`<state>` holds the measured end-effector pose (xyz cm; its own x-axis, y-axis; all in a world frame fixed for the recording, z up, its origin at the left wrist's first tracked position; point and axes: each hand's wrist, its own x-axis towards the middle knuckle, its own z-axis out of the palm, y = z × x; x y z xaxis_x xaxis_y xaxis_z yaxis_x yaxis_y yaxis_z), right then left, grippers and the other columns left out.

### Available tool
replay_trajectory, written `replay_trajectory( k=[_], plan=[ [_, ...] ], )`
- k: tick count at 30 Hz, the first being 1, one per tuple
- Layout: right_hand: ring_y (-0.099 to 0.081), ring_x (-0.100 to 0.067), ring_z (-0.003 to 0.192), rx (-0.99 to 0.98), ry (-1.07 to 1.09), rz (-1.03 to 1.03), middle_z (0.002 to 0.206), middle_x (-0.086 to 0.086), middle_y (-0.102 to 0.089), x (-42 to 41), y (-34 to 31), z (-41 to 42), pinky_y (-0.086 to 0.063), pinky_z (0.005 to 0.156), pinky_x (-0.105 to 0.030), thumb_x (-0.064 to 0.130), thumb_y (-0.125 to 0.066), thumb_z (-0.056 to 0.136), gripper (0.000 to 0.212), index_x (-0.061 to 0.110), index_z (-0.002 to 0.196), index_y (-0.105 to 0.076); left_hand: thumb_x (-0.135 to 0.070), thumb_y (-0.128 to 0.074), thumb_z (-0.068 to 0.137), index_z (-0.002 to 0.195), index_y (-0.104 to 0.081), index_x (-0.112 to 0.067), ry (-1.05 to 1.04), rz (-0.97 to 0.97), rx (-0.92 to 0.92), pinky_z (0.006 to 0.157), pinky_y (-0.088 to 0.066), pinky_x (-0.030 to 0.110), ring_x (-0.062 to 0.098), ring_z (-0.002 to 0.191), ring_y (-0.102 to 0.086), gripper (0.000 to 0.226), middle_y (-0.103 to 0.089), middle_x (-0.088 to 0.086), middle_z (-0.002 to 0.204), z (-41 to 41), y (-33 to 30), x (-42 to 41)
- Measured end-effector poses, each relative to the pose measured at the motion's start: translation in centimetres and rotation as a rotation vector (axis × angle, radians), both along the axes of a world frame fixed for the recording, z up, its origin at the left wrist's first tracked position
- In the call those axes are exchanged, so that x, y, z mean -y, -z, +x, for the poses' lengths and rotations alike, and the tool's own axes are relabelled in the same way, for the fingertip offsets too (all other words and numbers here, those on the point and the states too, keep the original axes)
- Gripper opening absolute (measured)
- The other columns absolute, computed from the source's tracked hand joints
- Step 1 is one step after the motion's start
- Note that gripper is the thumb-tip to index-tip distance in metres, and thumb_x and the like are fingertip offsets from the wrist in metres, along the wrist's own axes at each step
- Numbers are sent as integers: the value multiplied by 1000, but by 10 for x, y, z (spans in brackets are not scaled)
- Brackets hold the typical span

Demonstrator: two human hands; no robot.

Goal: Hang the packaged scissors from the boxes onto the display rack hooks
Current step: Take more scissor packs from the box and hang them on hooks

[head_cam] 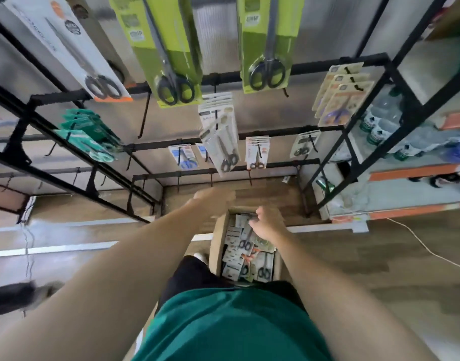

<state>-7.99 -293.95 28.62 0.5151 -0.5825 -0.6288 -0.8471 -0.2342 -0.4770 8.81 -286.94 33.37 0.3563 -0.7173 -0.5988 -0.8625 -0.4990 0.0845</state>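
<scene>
An open cardboard box (216, 238) stands on the floor below me, filled with several packaged scissors (246, 252). My right hand (266, 224) reaches down into the box's far end, fingers curled over a pack there; whether it grips the pack I cannot tell. My left hand (209, 201) is blurred just above and left of the box, holding nothing that I can see. The black display rack (249, 136) rises in front with packaged scissors on its hooks: green packs (171, 61) at the top, white packs (219, 131) in the middle.
Bare hooks (144, 118) stick out on the rack's left and lower rows. Teal packs (90, 134) hang at left. A shelf with water bottles (385, 121) stands at right. A white cable (427, 248) runs over the wooden floor.
</scene>
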Motion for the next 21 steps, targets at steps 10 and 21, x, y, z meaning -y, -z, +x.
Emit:
replay_trajectory(
  k=[10, 21],
  plan=[
    [-57, -12, 78, -80, 375, 180, 118, -3, -63, -43, 72, -24, -38, 49, -21, 22, -63, 95, 54, 16, 144, -40, -31, -44, 100, 142, -41, -13, 257, 181, -191, 86, -48, 33, 30, 110, -58, 46, -59, 11, 128, -22, 109, -4],
    [-57, -35, 117, -76, 888, 352, 130, -13, -59, -97, 206, 6, -47, 95, -39, 21, -57, 95, 46, 9, 138, -45, -33, -44, 100, 129, -47, -15, 505, 335, -249, 79, -51, 42, 33, 102, -60, 34, -61, 12, 112, -12, 275, 9]
  ],
)
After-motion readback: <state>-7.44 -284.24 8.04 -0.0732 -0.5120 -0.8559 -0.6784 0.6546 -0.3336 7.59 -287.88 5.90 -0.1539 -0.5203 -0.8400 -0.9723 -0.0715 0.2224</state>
